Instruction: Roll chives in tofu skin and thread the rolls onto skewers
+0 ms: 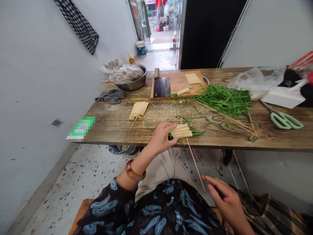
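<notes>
My left hand [163, 136] is closed around a row of several tofu-skin rolls [182, 131] at the table's front edge. Green chive ends stick out of the rolls on both sides. A thin bamboo skewer [194, 160] runs through or under them and slants down past the edge toward my lap; which of the two I cannot tell. My right hand [226, 197] is beside the skewer's lower end, thumb and forefinger apart, seemingly not touching it. Left of the rolls lies a folded stack of tofu skin [139, 110]. Another chive roll [183, 91] rests on the cutting board [174, 81].
A cleaver [161, 86] and a tofu-skin sheet [193, 78] lie on the board. Chives [223, 99] are heaped to the right, with loose skewers [230, 120] beside them. Green-handled scissors [286, 120], a metal bowl [133, 85] and a grey cloth [111, 96] also occupy the table.
</notes>
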Demonstrator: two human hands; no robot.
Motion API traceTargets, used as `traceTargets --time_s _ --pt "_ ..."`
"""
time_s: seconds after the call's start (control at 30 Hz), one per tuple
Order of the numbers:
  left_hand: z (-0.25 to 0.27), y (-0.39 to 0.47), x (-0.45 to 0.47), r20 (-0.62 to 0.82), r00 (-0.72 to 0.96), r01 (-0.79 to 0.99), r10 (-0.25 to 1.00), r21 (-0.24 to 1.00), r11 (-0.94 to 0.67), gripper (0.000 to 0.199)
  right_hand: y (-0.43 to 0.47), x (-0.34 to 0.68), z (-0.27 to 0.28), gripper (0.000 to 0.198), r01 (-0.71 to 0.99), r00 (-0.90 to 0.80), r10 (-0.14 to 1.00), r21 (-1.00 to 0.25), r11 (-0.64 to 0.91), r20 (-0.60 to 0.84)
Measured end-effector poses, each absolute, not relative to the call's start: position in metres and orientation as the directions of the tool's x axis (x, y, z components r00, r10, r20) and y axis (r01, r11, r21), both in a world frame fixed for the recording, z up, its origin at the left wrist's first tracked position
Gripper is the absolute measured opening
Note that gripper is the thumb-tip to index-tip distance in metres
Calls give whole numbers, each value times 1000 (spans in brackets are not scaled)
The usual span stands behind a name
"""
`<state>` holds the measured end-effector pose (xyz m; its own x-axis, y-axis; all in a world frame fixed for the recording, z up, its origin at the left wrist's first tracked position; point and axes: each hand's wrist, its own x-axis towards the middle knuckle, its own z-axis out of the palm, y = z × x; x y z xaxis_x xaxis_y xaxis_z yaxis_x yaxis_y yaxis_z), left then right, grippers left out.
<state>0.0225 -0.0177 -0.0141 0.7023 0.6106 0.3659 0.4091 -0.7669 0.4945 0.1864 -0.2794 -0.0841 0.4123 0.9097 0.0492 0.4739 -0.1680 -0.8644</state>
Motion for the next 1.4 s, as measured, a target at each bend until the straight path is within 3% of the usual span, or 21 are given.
traceTargets --time_s 0.17,0.37,0.57,1.13,1.27,1.4 --pt "-16 -17 22 366 708 404 604 491 -772 41 -279 174 -85 24 507 353 933 -852 -131 66" --pt "-17 -17 22 378 705 396 600 492 -775 42 -246 171 -68 28 458 299 945 -889 -21 132" --pt "-17 -18 22 394 695 393 601 492 -777 42 -235 168 -68 27 406 319 939 -914 -13 129" --pt "-17 -18 22 395 695 391 601 494 -776 41 -233 165 -58 29 264 364 931 -954 -139 -35" --pt "-17 -18 22 395 695 389 600 495 -777 41 -232 160 -57 29 151 387 915 -970 -188 -117" --pt "-16 -19 21 390 696 388 604 503 -772 41 -233 154 -57 36 -30 376 881 -955 -296 -286"
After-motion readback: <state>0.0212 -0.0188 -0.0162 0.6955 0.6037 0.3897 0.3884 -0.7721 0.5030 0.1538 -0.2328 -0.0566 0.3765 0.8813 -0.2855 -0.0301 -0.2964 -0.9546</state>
